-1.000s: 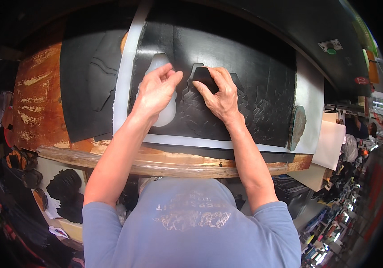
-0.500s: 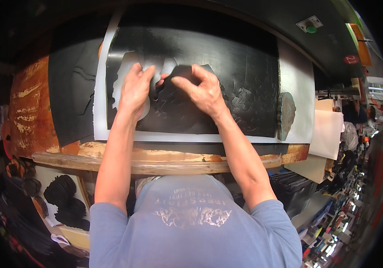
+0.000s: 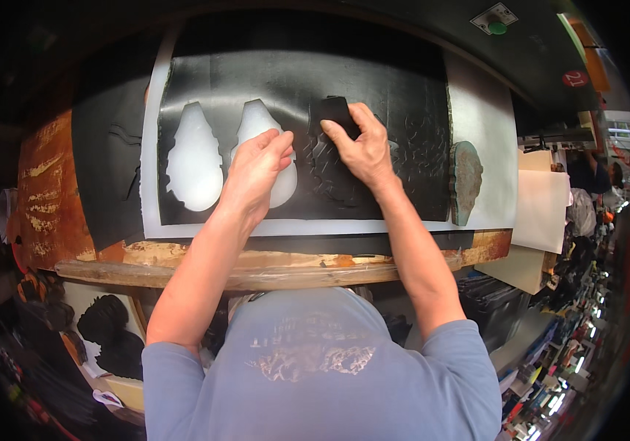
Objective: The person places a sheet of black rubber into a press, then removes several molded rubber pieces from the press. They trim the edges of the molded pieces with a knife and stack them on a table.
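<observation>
Two sole-shaped openings (image 3: 195, 162) left of frame centre, second newly bared; our right hand (image 3: 366, 151) pinches black cutout (image 3: 335, 109), left hand (image 3: 258, 167) closed, seemingly empty.

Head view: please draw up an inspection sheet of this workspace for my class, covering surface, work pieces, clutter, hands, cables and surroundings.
Surface: a pale board with a wooden front edge on the person's side.
Work pieces: a black sheet on the board, with two pale openings, the second partly behind the left hand; a greenish, jagged-edged block at right.
Clutter: dark pieces heaped at lower left.
Hands: left, fingertips together, contents unclear; right hand, gripping a black piece.
Cables: nothing seen.
Surroundings: a green button at upper right; pale sheets at right; small items beyond, too small to identify.
</observation>
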Demonstrator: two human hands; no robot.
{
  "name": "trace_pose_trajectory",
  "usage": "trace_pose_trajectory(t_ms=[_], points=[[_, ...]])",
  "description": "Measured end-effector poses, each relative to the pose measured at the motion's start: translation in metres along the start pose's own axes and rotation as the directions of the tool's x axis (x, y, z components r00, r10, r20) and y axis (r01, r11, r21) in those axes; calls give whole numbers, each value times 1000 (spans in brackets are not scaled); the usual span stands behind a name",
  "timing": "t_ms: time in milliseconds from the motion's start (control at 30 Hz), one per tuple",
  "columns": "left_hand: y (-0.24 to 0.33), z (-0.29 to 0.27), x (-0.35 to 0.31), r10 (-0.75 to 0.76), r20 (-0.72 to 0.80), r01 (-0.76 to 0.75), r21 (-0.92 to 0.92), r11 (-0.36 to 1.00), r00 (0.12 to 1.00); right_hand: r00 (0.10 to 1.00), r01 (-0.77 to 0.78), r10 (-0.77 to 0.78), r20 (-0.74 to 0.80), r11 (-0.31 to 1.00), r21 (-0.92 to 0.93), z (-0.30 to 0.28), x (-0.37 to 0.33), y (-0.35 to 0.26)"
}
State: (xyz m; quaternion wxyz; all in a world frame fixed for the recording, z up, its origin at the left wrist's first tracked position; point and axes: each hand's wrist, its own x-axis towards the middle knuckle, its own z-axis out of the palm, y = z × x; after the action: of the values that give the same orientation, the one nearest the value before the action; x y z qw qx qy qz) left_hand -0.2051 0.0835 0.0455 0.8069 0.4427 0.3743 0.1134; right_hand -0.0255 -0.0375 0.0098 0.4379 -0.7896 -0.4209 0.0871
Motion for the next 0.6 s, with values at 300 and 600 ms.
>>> trace_pose_trajectory(t_ms=[300, 600], points=[[-12, 20, 26, 60, 1, -59, -142, 988, 998, 982, 182, -170, -80, 968, 171, 1, -4, 8], [-31, 22, 41, 189, 78, -170, -200, 965, 979, 987, 137, -139, 79, 990, 23, -16, -17, 11]])
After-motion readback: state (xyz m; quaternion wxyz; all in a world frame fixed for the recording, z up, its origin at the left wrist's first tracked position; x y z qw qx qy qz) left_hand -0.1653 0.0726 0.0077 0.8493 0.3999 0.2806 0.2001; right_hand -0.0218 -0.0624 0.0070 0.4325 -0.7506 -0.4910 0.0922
